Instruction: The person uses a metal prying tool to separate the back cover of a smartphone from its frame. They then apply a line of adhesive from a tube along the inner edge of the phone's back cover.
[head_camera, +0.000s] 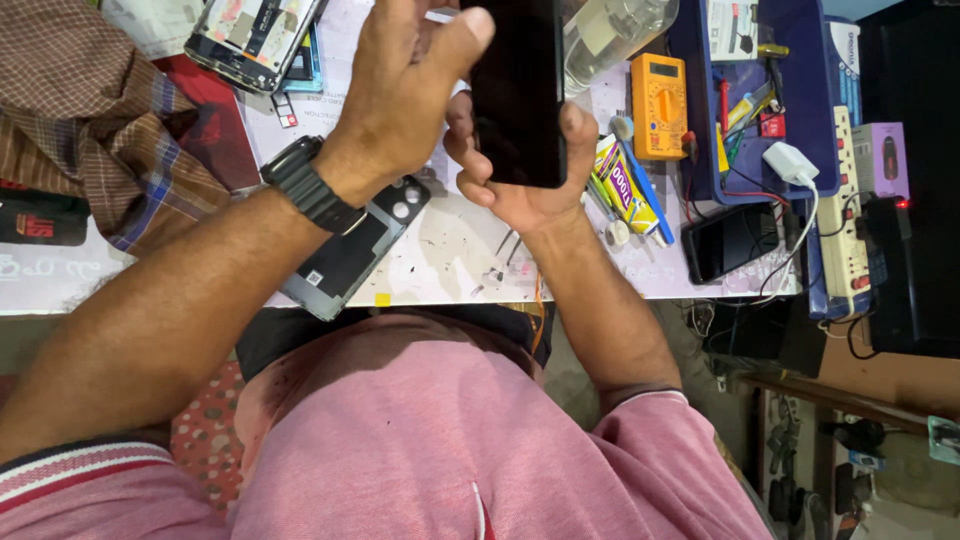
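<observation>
Head view: the right hand (520, 170) cups a flat black glass phone screen (517, 90) from below, fingers wrapped round its lower edge; its top is cut off by the frame. Left hand (400, 90), with a black wristwatch (310, 185), pinches its left edge by thumb, fingertips hidden behind. Grey phone back cover (345, 260) lies half under the forearm on the white worktable (450, 260).

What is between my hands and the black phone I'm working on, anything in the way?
Nothing visible. The right hand already cradles the black phone from below, and the left hand grips its upper left edge directly.
</observation>
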